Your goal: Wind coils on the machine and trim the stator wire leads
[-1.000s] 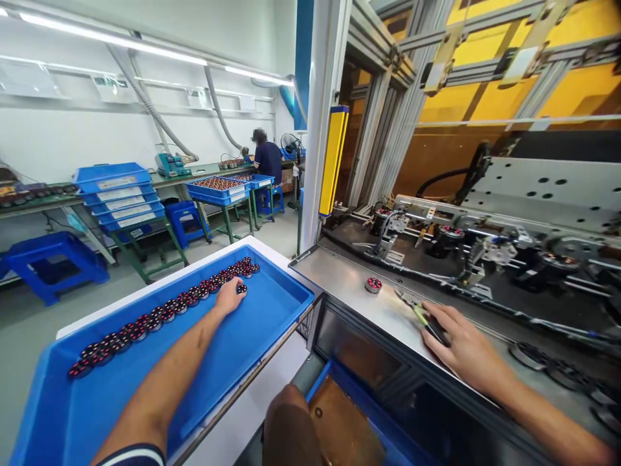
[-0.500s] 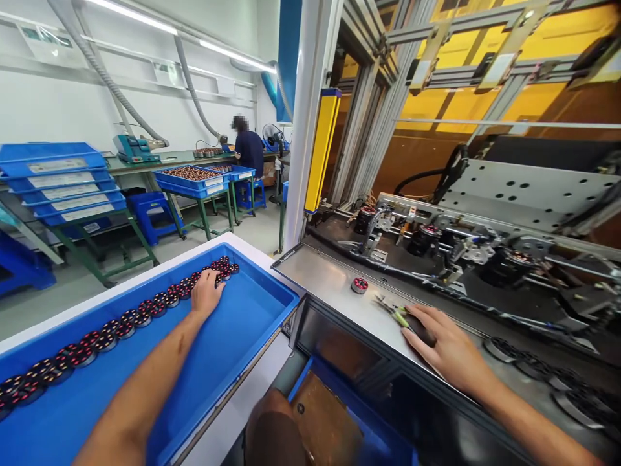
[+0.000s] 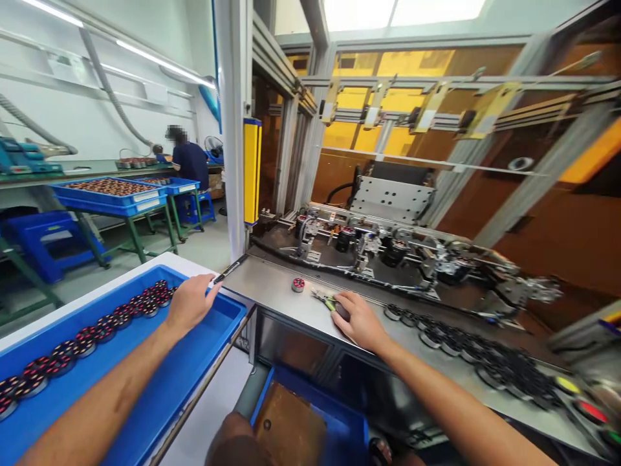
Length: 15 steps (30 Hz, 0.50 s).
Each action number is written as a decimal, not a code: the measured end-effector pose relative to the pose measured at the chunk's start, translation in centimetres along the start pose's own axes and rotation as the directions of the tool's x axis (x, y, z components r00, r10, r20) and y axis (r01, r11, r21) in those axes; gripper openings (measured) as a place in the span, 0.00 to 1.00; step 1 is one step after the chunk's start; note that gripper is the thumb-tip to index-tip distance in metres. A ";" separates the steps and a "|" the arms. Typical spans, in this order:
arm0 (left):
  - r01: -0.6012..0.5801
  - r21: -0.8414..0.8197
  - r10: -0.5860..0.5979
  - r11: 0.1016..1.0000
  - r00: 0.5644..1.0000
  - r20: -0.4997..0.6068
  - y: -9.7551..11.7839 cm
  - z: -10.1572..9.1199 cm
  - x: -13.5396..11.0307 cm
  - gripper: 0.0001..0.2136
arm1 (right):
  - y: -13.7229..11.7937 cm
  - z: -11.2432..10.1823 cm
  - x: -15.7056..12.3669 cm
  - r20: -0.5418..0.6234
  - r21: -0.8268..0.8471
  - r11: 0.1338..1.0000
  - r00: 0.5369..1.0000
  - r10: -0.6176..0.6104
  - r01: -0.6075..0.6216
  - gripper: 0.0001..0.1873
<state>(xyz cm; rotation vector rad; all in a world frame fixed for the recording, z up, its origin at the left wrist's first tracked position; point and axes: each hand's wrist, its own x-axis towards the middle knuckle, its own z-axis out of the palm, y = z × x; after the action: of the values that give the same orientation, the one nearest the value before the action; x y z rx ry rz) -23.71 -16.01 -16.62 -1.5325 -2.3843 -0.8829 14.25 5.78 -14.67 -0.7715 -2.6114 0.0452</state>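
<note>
Since the earlier frame, the left hand (image 3: 191,303) has moved right, off the row of dark round parts with red and copper-toned tops (image 3: 104,329), to above the right end of the shallow blue plastic tray (image 3: 194,366). Left fingers are bent with the thumb reaching forward; whether they pinch anything cannot be told. Right hand (image 3: 361,318) curls its fingers round the small metal plier-like tool with lime-green and dark handles (image 3: 330,303), tips pointing left on the smooth grey metal bench (image 3: 264,285).

Just left of those tips, apart from them, sits the squat red-and-black round part with metallic sides (image 3: 298,285). It looks stiff and fairly dense for its size, perhaps slippery at the rim; a thumb-and-finger hold across its sides should suit, sparing the possibly delicate segmented top. The tool seems rigid, best held by its handles.

Farther right lies a cluster of black rings with silvery sides (image 3: 451,343); beyond the bench stands jointed, bare-metal machinery (image 3: 371,249).
</note>
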 end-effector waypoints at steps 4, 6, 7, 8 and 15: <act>-0.154 -0.191 0.178 0.969 0.977 0.115 8.1 2.3 3.9 0.18 | -0.8 -0.5 0.0 -0.001 -0.049 0.995 0.996 0.088 -0.088 0.16; -0.150 -0.277 0.204 0.949 0.963 0.177 11.5 4.1 5.6 0.17 | -1.0 -0.8 -0.1 0.001 -0.068 0.991 0.993 0.116 -0.116 0.15; -0.134 -0.318 0.207 0.939 0.956 0.207 12.9 5.0 6.2 0.17 | -1.1 -0.9 -0.2 0.000 -0.076 0.989 0.992 0.129 -0.128 0.15; -0.114 -0.359 0.208 0.926 0.949 0.235 14.1 5.8 6.8 0.17 | -1.1 -1.0 -0.3 -0.003 -0.081 0.987 0.990 0.141 -0.141 0.15; 0.013 -0.544 0.171 0.839 0.942 0.287 18.3 7.3 7.1 0.16 | -0.8 -1.7 -0.9 -0.029 0.001 0.986 0.985 0.167 -0.168 0.16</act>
<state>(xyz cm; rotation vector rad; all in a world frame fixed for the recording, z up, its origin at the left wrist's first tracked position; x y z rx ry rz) -9.80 -1.04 -12.31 -2.1125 -2.3740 -1.4847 15.25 4.48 -13.31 -0.9833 -2.5132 0.0800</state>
